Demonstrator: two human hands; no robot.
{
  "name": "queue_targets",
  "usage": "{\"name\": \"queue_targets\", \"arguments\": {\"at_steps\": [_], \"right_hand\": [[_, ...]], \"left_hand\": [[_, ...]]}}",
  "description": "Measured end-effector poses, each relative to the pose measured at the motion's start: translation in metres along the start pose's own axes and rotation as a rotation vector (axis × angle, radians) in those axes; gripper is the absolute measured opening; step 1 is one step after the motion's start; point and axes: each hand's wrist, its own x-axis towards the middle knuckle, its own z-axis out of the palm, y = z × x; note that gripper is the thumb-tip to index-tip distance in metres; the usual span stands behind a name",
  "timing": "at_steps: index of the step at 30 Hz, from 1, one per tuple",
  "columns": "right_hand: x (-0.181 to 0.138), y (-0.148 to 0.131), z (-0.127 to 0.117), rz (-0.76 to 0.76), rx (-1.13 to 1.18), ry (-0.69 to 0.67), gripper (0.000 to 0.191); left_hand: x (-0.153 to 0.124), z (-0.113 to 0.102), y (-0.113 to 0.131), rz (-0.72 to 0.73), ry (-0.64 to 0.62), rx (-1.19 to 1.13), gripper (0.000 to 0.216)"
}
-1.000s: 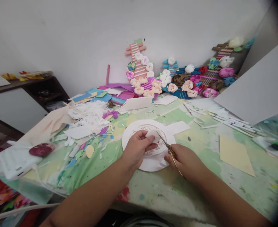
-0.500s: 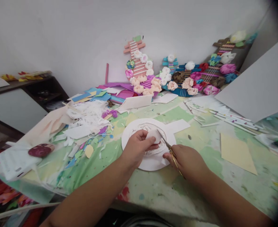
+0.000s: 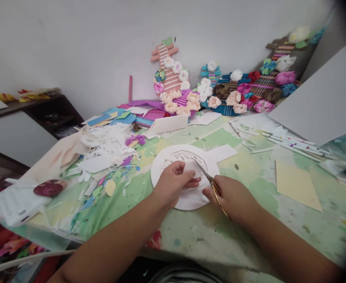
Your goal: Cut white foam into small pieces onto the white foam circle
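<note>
My left hand pinches a small piece of white paper between thumb and fingers. My right hand grips gold-handled scissors, their blades pointing up and left along the paper's right edge. Whether the blades touch the paper I cannot tell. Both hands are above a white round cut-out lying on the table, with a flat white strip sticking out at its upper right. White scraps lie in the middle of the round, partly hidden by my left hand.
White stringy shreds and coloured paper bits lie to the left. Decorated guitar shapes with paper flowers lean on the wall. Thin white sticks and a cream paper sheet lie at right. A dark red object rests at far left.
The view has shifted slightly. The white paper and scissors stay close together, with the paper turned a little in my left hand.
</note>
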Motion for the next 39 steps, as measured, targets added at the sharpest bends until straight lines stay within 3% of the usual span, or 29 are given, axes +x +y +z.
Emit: {"name": "queue_targets", "arguments": {"at_steps": [11,39], "right_hand": [[0.0,0.0,-0.012,0.016,-0.093,-0.046,0.043],[0.002,0.005,-0.003,-0.062,-0.151,0.005,0.041]], "left_hand": [[0.0,-0.003,0.006,-0.043,-0.039,0.056,0.014],[0.005,-0.011,0.009,-0.092,-0.164,0.223,0.011]]}}
